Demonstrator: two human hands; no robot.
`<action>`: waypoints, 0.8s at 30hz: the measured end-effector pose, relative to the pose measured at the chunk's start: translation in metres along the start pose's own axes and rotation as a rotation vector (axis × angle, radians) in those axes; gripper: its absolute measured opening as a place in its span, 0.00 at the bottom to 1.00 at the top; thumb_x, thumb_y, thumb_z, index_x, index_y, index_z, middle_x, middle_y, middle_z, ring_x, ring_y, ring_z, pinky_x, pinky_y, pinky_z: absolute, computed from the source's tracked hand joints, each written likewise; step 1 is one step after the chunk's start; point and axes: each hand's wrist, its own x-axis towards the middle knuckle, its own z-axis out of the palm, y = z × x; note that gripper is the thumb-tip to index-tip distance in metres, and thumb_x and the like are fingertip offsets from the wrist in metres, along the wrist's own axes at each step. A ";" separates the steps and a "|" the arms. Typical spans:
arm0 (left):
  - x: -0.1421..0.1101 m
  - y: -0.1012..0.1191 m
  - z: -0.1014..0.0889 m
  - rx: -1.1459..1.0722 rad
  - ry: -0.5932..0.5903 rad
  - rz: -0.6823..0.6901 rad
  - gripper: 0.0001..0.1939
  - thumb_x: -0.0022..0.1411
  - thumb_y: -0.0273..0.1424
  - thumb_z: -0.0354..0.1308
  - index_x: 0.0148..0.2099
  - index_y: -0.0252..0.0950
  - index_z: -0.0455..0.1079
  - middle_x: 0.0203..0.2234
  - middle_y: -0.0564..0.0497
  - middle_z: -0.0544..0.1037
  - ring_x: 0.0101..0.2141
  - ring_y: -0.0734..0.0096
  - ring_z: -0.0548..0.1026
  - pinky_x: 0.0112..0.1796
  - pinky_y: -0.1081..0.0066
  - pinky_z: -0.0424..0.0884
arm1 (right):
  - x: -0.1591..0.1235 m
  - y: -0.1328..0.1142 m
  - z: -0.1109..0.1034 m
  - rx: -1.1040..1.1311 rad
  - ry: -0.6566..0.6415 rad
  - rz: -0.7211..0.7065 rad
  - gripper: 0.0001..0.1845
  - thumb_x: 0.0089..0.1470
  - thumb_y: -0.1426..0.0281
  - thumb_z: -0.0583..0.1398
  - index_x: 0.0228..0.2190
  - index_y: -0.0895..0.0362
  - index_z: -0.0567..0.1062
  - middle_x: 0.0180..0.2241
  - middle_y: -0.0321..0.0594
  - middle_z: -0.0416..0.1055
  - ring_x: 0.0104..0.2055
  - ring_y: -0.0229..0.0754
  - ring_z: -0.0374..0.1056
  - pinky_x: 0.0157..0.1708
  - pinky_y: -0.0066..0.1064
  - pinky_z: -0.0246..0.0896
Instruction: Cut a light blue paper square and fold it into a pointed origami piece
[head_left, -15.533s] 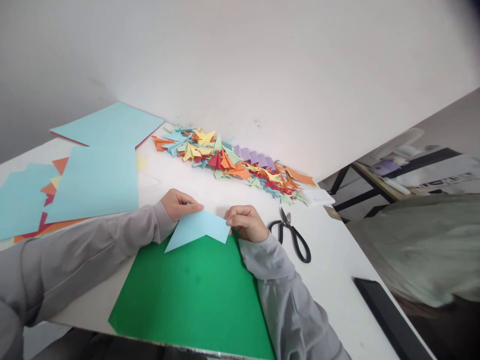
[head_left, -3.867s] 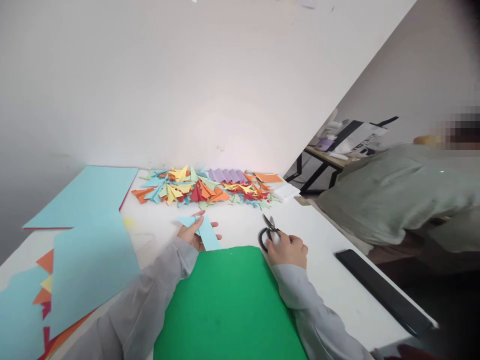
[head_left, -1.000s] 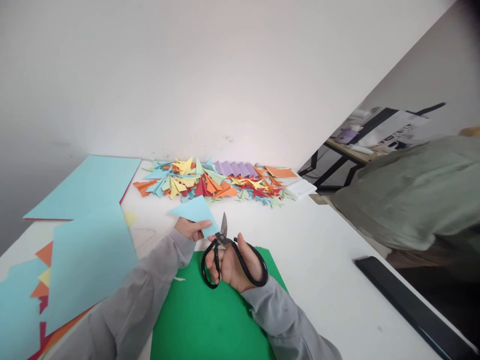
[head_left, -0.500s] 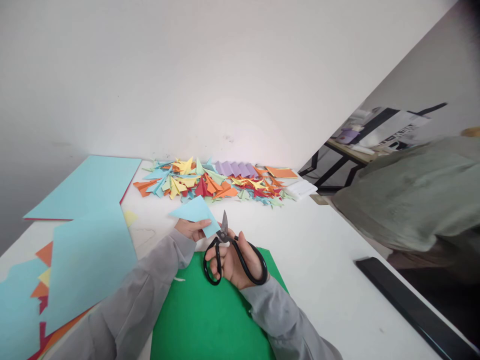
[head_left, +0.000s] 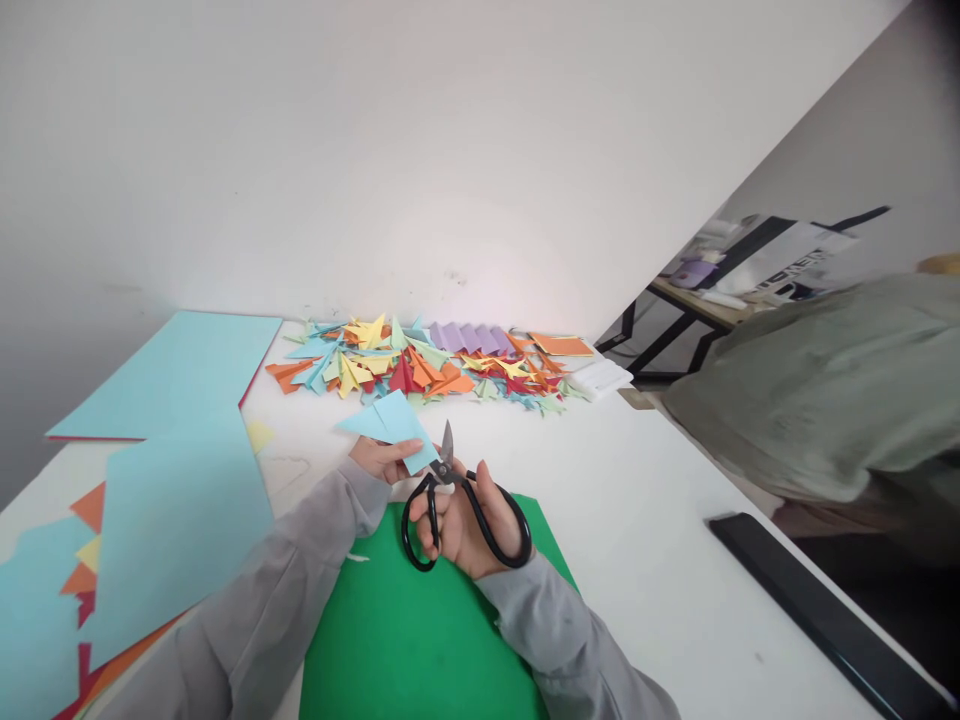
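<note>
My left hand (head_left: 384, 459) pinches a light blue piece of paper (head_left: 396, 412), pointed at its left end, with thumb on top and fingers beneath. A short line marks its upper face; I cannot tell whether it is a crease or a slit. My right hand (head_left: 471, 525) is wrapped in the black handles of a pair of scissors (head_left: 447, 465). The parted blades point up, and the lower right corner of the paper touches or lies between them near the pivot. Both hands are above the far edge of a green sheet (head_left: 420, 640).
Folded paper planes (head_left: 367, 375) in several colours lie along the wall, beside a purple pleated strip (head_left: 471, 338) and orange paper (head_left: 561, 345). Large blue sheets (head_left: 187, 540) cover the table's left side. A black bar (head_left: 817, 615) lies at right, near another person (head_left: 840, 390).
The scissors and my right hand have shifted very slightly left. A short line now shows on the upper face of the blue paper. My left hand keeps its hold.
</note>
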 end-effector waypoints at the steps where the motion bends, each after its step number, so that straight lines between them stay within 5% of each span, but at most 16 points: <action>1: 0.000 0.000 0.000 -0.005 -0.001 0.004 0.02 0.43 0.20 0.61 0.23 0.25 0.71 0.18 0.43 0.75 0.18 0.69 0.72 0.19 0.74 0.68 | 0.000 0.000 0.000 0.001 -0.010 0.002 0.30 0.49 0.46 0.45 0.49 0.47 0.51 0.33 0.41 0.70 0.24 0.40 0.66 0.21 0.31 0.55; 24: 0.003 -0.003 -0.009 0.110 -0.013 -0.022 0.02 0.45 0.24 0.60 0.24 0.30 0.73 0.18 0.45 0.75 0.19 0.69 0.72 0.20 0.72 0.68 | 0.000 0.001 -0.002 0.098 -0.117 0.023 0.30 0.48 0.44 0.37 0.43 0.51 0.55 0.28 0.42 0.69 0.21 0.40 0.63 0.21 0.32 0.53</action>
